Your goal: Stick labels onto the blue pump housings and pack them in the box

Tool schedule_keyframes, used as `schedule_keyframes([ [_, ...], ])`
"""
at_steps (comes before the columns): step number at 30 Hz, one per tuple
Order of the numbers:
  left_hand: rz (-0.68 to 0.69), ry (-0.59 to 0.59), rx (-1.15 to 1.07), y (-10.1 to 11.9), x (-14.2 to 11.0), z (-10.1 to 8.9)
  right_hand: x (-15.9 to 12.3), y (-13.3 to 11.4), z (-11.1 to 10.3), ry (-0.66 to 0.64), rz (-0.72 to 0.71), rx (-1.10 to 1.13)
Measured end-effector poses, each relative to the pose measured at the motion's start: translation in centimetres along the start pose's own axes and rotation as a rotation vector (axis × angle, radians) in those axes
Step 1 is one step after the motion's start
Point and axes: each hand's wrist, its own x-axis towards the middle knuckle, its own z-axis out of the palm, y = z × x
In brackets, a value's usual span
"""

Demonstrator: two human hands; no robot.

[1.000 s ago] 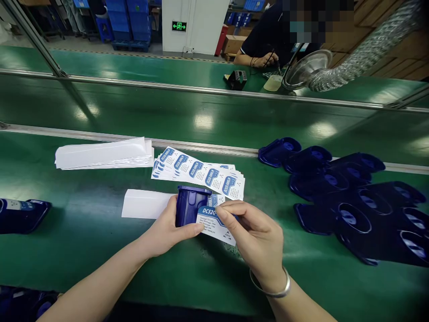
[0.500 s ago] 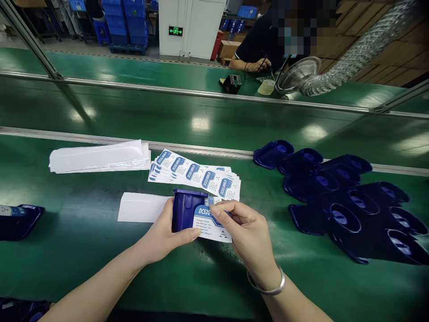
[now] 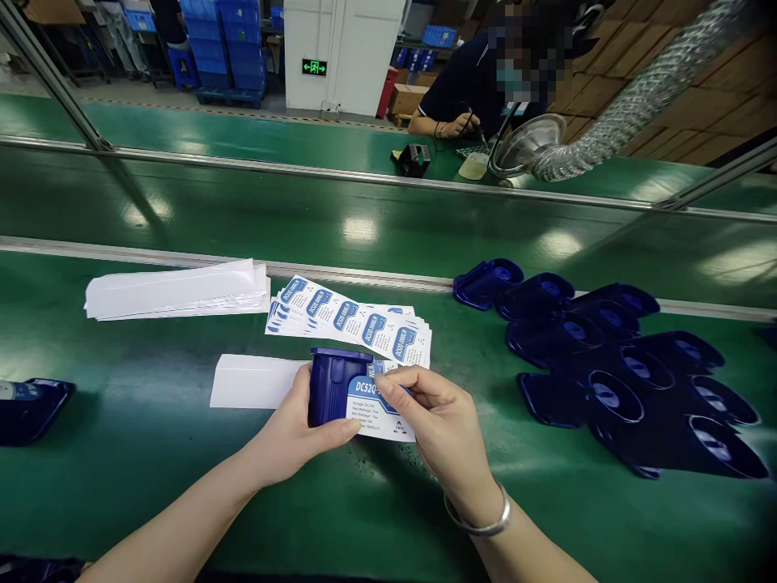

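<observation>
My left hand [image 3: 297, 433] is wrapped round a dark blue plastic housing [image 3: 333, 390], its thumb pressed on the near edge of a label. That blue-and-white printed label [image 3: 371, 414] lies against the right part of the housing, and my right hand [image 3: 434, 425] pinches its upper right side between thumb and fingers. Behind the hands is a fan of printed label sheets [image 3: 352, 316]. A white strip of paper [image 3: 252, 382] lies on the green table just left of the housing, partly hidden by my left hand.
Several dark blue housings [image 3: 574, 332] lie grouped at the right. A stack of white strips [image 3: 176, 290] is at the back left, and a labelled housing [image 3: 36, 409] sits at the left edge. Beyond the metal rail, a person [image 3: 455, 89] works beside a duct [image 3: 643, 93].
The camera view has shifted slightly. Both hands keep nearly the same hold on the housing and label, with hardly any movement between them.
</observation>
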Motion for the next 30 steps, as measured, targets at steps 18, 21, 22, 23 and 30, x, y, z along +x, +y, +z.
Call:
schedule_keyframes([
  [18,0.001,-0.031,0.022,-0.23,-0.07,-0.22,0.15,-0.13,0.12,-0.003,-0.015,-0.036],
  [21,-0.002,-0.036,0.025,-0.19,-0.07,-0.23,0.2,-0.14,0.15,0.005,-0.021,-0.041],
  [22,-0.005,-0.036,0.028,-0.18,-0.05,-0.23,0.22,-0.13,0.15,0.006,-0.023,-0.043],
  [23,-0.008,-0.036,0.031,-0.17,-0.02,-0.24,0.23,-0.13,0.15,0.006,-0.026,-0.044],
  [30,-0.017,-0.032,-0.003,-0.34,0.03,-0.24,0.32,-0.46,0.37,-0.008,-0.08,-0.08],
])
